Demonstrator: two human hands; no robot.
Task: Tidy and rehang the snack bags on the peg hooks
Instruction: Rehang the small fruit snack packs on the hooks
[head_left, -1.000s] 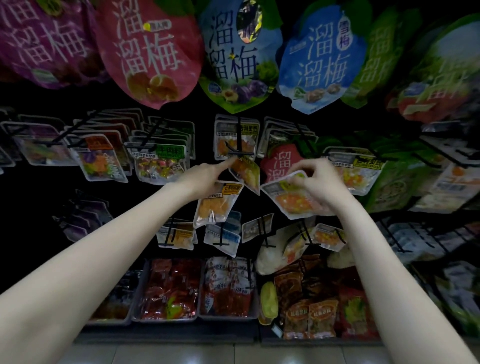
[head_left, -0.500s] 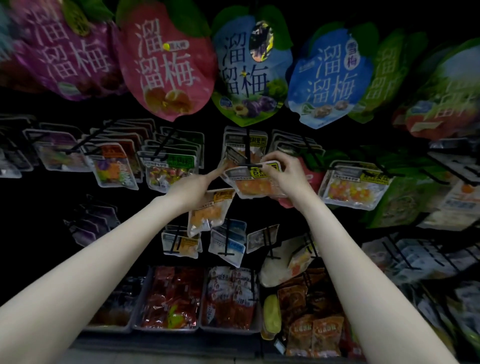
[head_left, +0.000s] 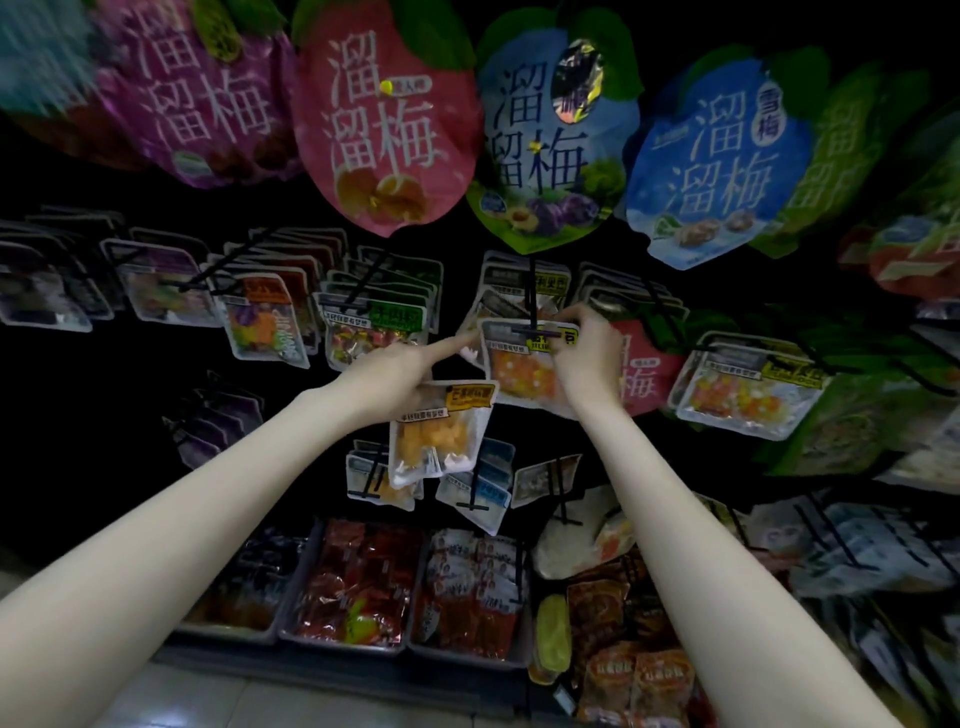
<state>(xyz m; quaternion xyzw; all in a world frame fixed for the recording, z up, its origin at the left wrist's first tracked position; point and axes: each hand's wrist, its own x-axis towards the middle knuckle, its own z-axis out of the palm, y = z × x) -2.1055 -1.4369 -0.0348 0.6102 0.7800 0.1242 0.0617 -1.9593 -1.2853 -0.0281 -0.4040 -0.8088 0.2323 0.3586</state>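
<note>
At the middle peg (head_left: 530, 312), my right hand (head_left: 587, 358) pinches the top edge of an orange snack bag (head_left: 524, 369) at the peg's tip; my left hand (head_left: 395, 379) grips a spare bag (head_left: 436, 436), forefinger extended. Both look light, floppy and slick, best held by the stiffer top edge.

Large bags (head_left: 387, 119) hang above the pegged snack bags (head_left: 371, 325), with trays (head_left: 353, 642) beneath.

Both arms stretched up and forward; left hand (head_left: 395, 374) curled with the index finger pointing out, right hand (head_left: 587, 353) pinching, fingers bent.
</note>
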